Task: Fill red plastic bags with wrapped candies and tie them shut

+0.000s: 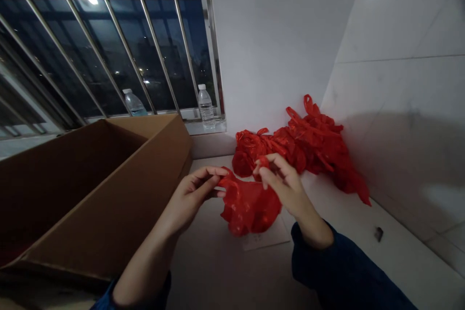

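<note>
A red plastic bag [250,206] hangs between my two hands above the white surface. My left hand [198,189] pinches one handle of it at the left. On the other side, my right hand [279,179] has thumb and fingers closed on the bag's right handle. The bag's body sags below, thin and partly see-through; whether anything is inside I cannot tell. Just behind my hands lies a heap of crumpled red plastic bags [312,143] against the wall, several of their handle loops sticking up.
At the left stands a large open cardboard box [109,198]. Two clear plastic bottles, one upright bottle [206,109] and one leaning bottle [134,104], are by the barred window [109,34]. A flat white sheet [269,237] and a small dark scrap [379,234] lie on the surface.
</note>
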`<state>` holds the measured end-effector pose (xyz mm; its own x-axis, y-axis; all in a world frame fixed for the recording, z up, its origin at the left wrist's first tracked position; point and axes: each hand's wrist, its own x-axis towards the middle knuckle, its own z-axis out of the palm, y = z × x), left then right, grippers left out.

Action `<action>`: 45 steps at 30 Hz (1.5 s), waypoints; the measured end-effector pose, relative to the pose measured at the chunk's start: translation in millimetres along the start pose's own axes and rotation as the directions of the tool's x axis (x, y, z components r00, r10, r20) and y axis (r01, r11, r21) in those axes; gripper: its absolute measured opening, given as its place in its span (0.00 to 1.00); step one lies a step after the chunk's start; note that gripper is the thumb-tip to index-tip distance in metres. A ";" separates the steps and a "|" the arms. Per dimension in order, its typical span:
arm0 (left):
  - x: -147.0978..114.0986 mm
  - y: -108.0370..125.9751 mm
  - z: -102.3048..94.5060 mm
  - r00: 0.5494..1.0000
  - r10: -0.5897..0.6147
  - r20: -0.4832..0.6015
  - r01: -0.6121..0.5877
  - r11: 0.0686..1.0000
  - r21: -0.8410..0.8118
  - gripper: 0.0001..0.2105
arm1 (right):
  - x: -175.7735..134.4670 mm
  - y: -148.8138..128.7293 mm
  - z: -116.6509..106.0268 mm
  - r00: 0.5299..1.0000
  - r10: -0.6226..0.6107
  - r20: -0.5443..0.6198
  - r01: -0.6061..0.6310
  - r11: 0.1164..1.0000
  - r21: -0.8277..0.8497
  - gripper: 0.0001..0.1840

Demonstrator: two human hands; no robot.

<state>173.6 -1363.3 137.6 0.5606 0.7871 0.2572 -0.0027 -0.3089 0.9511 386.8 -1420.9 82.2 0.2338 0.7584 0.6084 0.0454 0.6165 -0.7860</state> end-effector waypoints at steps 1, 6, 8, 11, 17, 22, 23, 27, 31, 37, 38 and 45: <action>2.3 -2.2 4.4 1.000 -0.008 0.003 0.008 1.000 -0.019 0.09 | -1.8 -1.4 4.0 0.998 0.009 0.066 -0.005 0.998 -0.058 0.12; 9.2 -12.0 22.1 0.998 0.052 0.029 -0.051 0.998 -0.033 0.20 | -3.7 -1.2 13.5 0.996 -0.026 0.080 0.040 0.983 -0.178 0.08; 10.4 -19.4 27.3 0.981 0.195 -0.016 -0.194 0.979 0.063 0.28 | -2.5 -0.1 12.1 1.000 -0.024 0.018 0.026 0.993 -0.119 0.06; 12.5 -35.8 34.5 0.952 0.297 0.068 -0.305 0.937 0.169 0.38 | 0.7 1.7 8.4 0.998 0.012 -0.058 -0.011 1.000 0.024 0.08; 27.0 -60.4 37.7 0.984 0.038 0.172 -0.018 0.993 -0.114 0.13 | 13.2 18.4 -0.8 0.964 -0.010 -0.266 0.052 0.987 0.153 0.09; 35.1 -64.5 41.4 0.999 -0.013 0.051 0.033 0.917 -0.399 0.17 | 13.7 32.6 8.0 0.992 0.118 -0.035 -0.111 0.981 0.158 0.23; 34.9 -65.5 42.6 0.998 -0.020 0.059 0.042 0.923 -0.383 0.19 | 12.2 34.4 11.9 0.994 0.112 0.010 -0.113 0.987 0.114 0.26; 30.0 -68.5 42.1 0.985 -0.064 0.160 0.104 0.962 -0.254 0.21 | 7.6 40.7 26.0 0.993 0.089 0.079 -0.093 0.995 0.045 0.16; 24.5 -66.0 31.8 0.945 -0.166 0.282 0.254 0.916 -0.312 0.14 | 7.5 43.5 31.6 0.973 0.229 0.034 -0.229 0.931 0.282 0.20; 21.1 -61.6 15.8 0.938 -0.240 0.252 0.343 0.757 -0.556 0.18 | 5.2 32.8 23.1 0.972 0.138 0.192 -0.169 0.973 0.159 0.11; 20.3 -60.4 14.8 0.943 -0.246 0.223 0.331 0.751 -0.571 0.18 | 4.9 31.0 20.6 0.968 0.089 0.234 -0.102 0.994 0.047 0.09; 16.3 -56.2 21.4 0.966 -0.201 0.163 0.254 0.858 -0.446 0.19 | 3.4 35.1 19.3 0.957 -0.253 0.145 0.291 0.822 -0.489 0.12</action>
<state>200.5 -1344.5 84.7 0.6773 0.7351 0.0295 -0.2293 0.1728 0.9579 370.4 -1392.6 58.8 0.0716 0.6001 0.7967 0.5799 0.6248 -0.5227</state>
